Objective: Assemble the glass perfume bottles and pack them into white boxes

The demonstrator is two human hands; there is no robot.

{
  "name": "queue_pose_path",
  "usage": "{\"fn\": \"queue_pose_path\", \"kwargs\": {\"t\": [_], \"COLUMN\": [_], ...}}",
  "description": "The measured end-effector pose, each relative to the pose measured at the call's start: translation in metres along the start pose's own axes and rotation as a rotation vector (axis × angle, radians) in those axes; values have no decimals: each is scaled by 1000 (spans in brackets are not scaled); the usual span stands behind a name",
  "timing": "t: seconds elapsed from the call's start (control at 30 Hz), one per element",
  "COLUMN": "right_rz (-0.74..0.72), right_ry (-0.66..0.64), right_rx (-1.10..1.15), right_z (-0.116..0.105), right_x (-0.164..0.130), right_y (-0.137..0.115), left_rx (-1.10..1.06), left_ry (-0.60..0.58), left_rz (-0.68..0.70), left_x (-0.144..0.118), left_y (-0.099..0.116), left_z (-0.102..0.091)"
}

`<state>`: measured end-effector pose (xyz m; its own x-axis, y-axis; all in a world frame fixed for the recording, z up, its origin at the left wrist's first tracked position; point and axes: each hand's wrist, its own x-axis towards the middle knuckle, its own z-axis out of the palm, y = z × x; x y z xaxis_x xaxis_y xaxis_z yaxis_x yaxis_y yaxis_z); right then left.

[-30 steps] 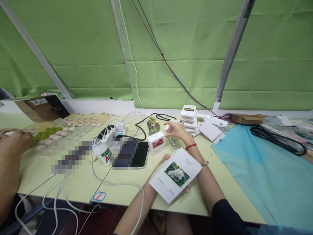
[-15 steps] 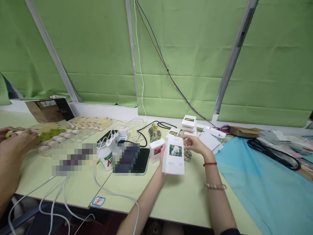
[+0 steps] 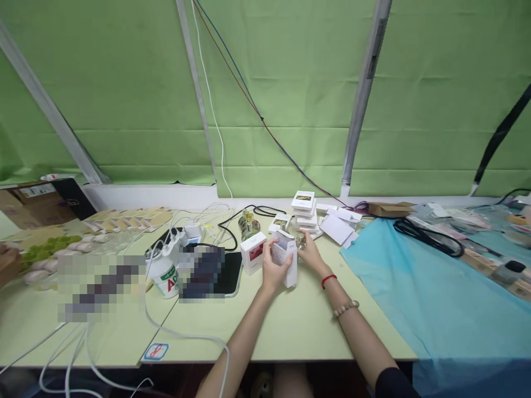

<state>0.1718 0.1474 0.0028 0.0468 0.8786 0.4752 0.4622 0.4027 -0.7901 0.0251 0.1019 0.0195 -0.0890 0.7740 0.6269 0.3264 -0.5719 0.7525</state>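
My left hand (image 3: 271,270) grips a white carton (image 3: 287,260), now folded up into an upright box with its top flap open. My right hand (image 3: 309,251) is at the carton's far right side, fingers curled by a small glass bottle (image 3: 300,241) that is mostly hidden behind the box; whether it holds the bottle I cannot tell. A finished white box with a red picture (image 3: 253,252) stands just left of my left hand. A stack of small white boxes (image 3: 304,209) sits behind, with flat white cartons (image 3: 337,226) beside it.
A glass perfume bottle (image 3: 248,223) stands behind the red-picture box. A phone (image 3: 229,273), a white-green jar (image 3: 164,275), chargers and white cables (image 3: 186,232) lie to the left. A blue sheet (image 3: 415,293) covers the table's right, with black scissors (image 3: 427,236). Another person's hand (image 3: 8,260) is at far left.
The flat carton with the flower picture has been opened up into a box and brought further from me. My right hand moved in beside it. The view swung right.
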Motion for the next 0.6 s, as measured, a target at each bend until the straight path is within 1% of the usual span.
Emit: {"fn": "queue_pose_path", "kwargs": {"t": [0.1, 0.17, 0.2, 0.27, 0.33, 0.47, 0.53, 0.57, 0.6], "right_rz": [27, 35, 45, 89, 164, 292, 306, 294, 252], "right_ry": [58, 78, 94, 157, 261, 472, 567, 620, 691], "right_rx": [20, 42, 56, 75, 88, 112, 126, 135, 160], "right_z": [5, 6, 6, 6, 4, -7, -14, -17, -19], "right_x": [-8, -12, -13, -14, -13, -10, -8, -8, -8], "right_y": [4, 5, 6, 6, 6, -1, -10, -15, -22], "left_rx": [194, 277, 302, 319, 298, 197, 165, 164, 174], "left_ry": [13, -15, -38, -93, -139, -177, -195, -206, -211], "left_rz": [142, 178, 170, 114, 35, -111, -164, -178, -184], "left_x": [-4, -6, -7, -7, -7, -7, -8, -8, -9], "left_y": [-2, -4, -5, -8, -9, -6, -2, 0, 1], "left_z": [1, 3, 4, 5, 6, 6, 8, 9, 10]}}
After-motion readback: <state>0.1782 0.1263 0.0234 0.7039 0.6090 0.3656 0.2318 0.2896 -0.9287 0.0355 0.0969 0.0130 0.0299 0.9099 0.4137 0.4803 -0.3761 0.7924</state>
